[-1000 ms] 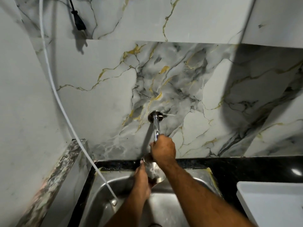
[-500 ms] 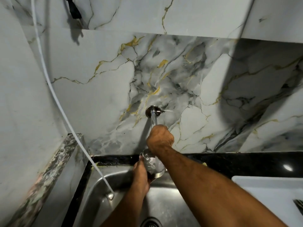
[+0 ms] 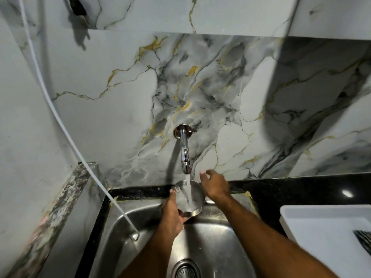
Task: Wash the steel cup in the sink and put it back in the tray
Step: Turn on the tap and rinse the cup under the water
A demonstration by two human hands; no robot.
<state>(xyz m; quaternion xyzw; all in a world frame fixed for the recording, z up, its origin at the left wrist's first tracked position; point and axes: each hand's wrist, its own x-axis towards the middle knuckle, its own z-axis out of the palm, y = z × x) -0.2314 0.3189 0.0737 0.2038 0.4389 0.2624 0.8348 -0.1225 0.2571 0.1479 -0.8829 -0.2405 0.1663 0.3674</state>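
Marbled wall panels (image 3: 200, 87) with grey and gold veins fill the head view behind a chrome tap (image 3: 185, 155) fixed to the wall, and below them runs a black tabletop (image 3: 291, 189) with a steel sink (image 3: 210, 237) set into it. Half a second ago the right hand was closed over the tap and no water showed; now the right hand (image 3: 215, 185) has come off the tap and a stream of water (image 3: 188, 189) falls from the spout into the steel cup (image 3: 189, 197). The camera has also tipped down a little, so more of the sink, its drain strainer (image 3: 185, 269) and the white tray (image 3: 325, 227) at the right come into sight.

The left hand (image 3: 172, 215) reaches up from the lower middle, forearm over the basin, its fingers clamped on the left side and bottom of the steel cup, which is tilted with its mouth towards the camera under the tap, above the back of the sink. The right hand hangs just right of the cup's rim and below the spout, wrist bent, its fingers loosely spread and holding nothing; whether it touches the cup I cannot tell.

A white hose (image 3: 60, 121) runs down the left wall and ends in the sink. A dark ribbed item (image 3: 362, 240) lies in the tray's corner. No writing or brand can be read anywhere.
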